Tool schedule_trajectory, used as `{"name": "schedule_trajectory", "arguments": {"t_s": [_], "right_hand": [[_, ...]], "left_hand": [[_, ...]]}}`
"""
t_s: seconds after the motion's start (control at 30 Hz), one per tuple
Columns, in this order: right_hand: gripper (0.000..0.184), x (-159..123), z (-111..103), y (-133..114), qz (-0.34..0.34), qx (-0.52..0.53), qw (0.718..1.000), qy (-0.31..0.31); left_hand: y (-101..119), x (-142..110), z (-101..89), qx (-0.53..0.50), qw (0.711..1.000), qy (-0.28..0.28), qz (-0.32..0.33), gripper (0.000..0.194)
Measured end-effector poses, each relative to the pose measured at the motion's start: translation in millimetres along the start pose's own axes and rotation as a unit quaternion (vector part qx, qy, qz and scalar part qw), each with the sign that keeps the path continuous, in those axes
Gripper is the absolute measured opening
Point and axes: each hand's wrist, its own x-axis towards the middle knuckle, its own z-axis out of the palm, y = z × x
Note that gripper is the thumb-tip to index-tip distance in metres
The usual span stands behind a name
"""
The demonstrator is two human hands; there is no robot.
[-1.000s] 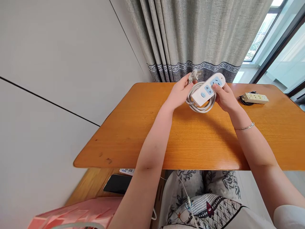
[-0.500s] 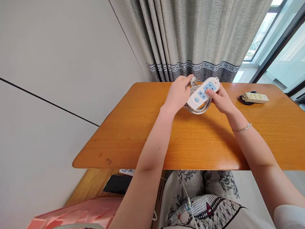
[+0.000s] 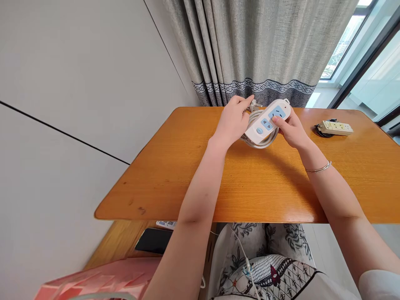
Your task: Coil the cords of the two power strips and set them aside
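Note:
A white power strip (image 3: 268,119) with blue sockets is held just above the far middle of the orange wooden table (image 3: 256,183). My right hand (image 3: 292,130) grips its right side, thumb on the socket face. Its grey cable (image 3: 262,141) hangs coiled underneath. My left hand (image 3: 233,121) is closed on the coil's left side, fingers pinching the cable close to the plug (image 3: 254,105), which pokes out behind the strip.
A second, cream power strip (image 3: 336,127) with a dark cord lies at the table's far right. Grey curtains (image 3: 259,50) hang behind the table, a window to the right. A dark phone (image 3: 153,241) rests on a lower wooden surface at the left, beside a pink bag (image 3: 103,281).
The strip and coil came down and left from a raised position toward the table, then lifted slightly. My left hand shifted over the coil and now pinches the cable near the plug.

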Motion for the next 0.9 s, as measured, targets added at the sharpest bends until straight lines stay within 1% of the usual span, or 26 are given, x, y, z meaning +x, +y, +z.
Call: {"name": "schedule_trajectory", "arguments": {"t_s": [0.13,0.23,0.3,0.4,0.53,0.6,0.8,0.9], "right_hand": [[0.065,1,-3,1,-0.009,0.009,1.000,-0.007],[0.063,4,-6,5,-0.041,0.006,0.999,-0.019],[0.063,6,-8,7,-0.061,-0.004,0.998,-0.031],[0.062,7,-11,10,-0.073,-0.024,0.996,-0.040],[0.063,8,-14,13,-0.079,-0.032,0.996,-0.036],[0.064,9,-14,14,-0.082,-0.026,0.996,-0.037],[0.060,7,-11,14,-0.081,-0.005,0.996,-0.047],[0.058,6,-11,12,-0.075,0.005,0.996,-0.049]], "left_hand": [[2,3,2.2,-0.002,1.000,0.010,-0.010,0.059],[4,3,3.8,0.012,1.000,0.020,-0.005,0.059],[5,2,2.9,0.021,1.000,0.014,0.006,0.058],[5,2,-1.0,0.016,1.000,0.002,0.020,0.055],[5,2,-6.5,-0.006,0.999,-0.012,0.036,0.045],[5,1,-7.9,-0.018,0.999,-0.020,0.038,0.043],[0,0,-6.2,-0.071,0.997,-0.025,0.020,0.049],[-4,1,-2.0,-0.134,0.991,-0.019,0.001,0.053]]}}
